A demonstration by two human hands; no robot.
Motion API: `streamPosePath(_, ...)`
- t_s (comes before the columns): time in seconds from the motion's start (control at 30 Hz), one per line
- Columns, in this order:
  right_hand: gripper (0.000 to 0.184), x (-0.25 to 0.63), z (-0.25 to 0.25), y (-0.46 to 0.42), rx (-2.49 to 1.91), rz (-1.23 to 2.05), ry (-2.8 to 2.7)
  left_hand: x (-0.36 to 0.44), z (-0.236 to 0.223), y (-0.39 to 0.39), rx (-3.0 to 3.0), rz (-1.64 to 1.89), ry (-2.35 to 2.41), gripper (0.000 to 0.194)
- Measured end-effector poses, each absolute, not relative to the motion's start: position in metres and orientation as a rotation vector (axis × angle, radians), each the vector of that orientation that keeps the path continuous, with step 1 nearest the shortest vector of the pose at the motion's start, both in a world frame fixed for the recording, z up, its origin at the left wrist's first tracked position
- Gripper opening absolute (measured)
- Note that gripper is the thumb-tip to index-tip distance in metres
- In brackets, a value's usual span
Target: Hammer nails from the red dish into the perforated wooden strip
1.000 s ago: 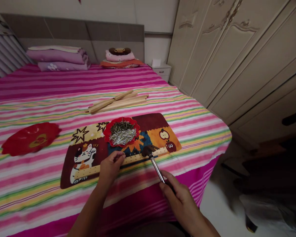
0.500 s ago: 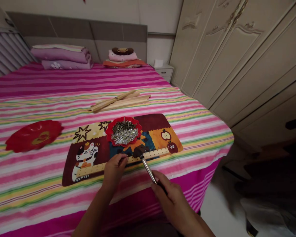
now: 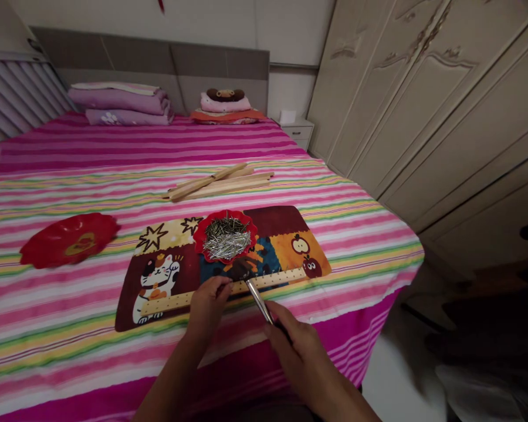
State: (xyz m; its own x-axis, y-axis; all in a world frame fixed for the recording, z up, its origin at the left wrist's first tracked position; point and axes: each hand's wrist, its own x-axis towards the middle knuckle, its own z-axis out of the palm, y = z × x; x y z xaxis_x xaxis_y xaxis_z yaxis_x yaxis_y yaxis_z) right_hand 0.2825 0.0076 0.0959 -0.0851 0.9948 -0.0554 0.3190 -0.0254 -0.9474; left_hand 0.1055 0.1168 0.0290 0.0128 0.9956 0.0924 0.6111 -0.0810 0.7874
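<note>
Right hand (image 3: 297,346) fisted round hammer (image 3: 250,284); left hand (image 3: 206,302) pinched on wooden strip (image 3: 281,276).

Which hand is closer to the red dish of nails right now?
Left. The left hand rests on the wooden strip, just below the red dish of nails. The right hand sits farther back, gripping the hammer.

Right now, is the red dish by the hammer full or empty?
Full: the red dish holds a heap of nails, behind the hammer.
</note>
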Motion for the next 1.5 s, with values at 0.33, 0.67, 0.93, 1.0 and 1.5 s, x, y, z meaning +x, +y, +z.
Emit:
streamPosePath(0.33,0.048,0.308,0.08,-0.018,-1.565,1.039,-1.33,0.095,0.064,0.166,2.114,0.74,1.861,0.024)
streamPosePath(0.67,0.046,0.311,0.075,-0.02,-1.578,0.985,-1.308,0.1,0.073,0.209,2.066,0.564,1.905,0.018)
streamPosePath(0.93,0.049,0.306,0.074,-0.023,-1.585,1.033,-1.218,0.081,0.077,0.195,1.647,0.906,1.609,0.035)
streamPosePath(1.0,0.05,0.306,0.073,-0.023,-1.578,1.039,-1.247,0.079,0.078,0.186,1.479,0.969,1.516,0.042)
streamPosePath(1.5,0.045,0.306,0.076,-0.022,-1.527,1.114,-1.345,0.065,0.07,0.141,1.148,0.882,1.438,0.053)
